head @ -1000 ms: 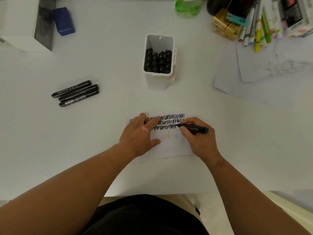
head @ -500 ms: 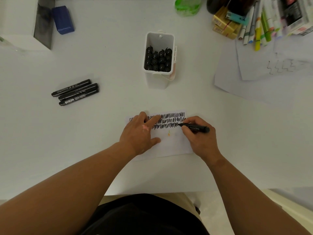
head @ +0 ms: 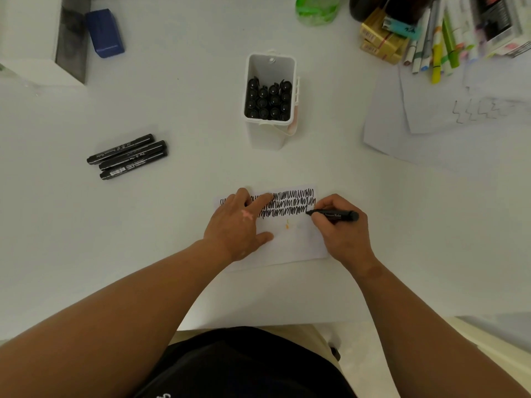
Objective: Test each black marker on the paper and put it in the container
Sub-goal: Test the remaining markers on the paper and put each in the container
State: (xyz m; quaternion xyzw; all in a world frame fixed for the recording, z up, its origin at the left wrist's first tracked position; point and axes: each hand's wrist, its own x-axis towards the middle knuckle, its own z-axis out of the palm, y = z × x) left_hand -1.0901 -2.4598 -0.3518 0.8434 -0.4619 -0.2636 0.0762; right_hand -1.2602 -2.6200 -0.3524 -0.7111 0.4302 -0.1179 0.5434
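Right hand [head: 343,228] grips the slim black marker [head: 334,214], scribbling at the white paper sheet's [head: 293,242] right edge while the flat left hand [head: 238,225] pins it; next, probably cap it and drop it into the far white plastic container [head: 270,67].

A black top [head: 244,366] with small white lettering [head: 163,395] is worn, and a pink smear [head: 247,215] is carried on the left grip [head: 235,225].
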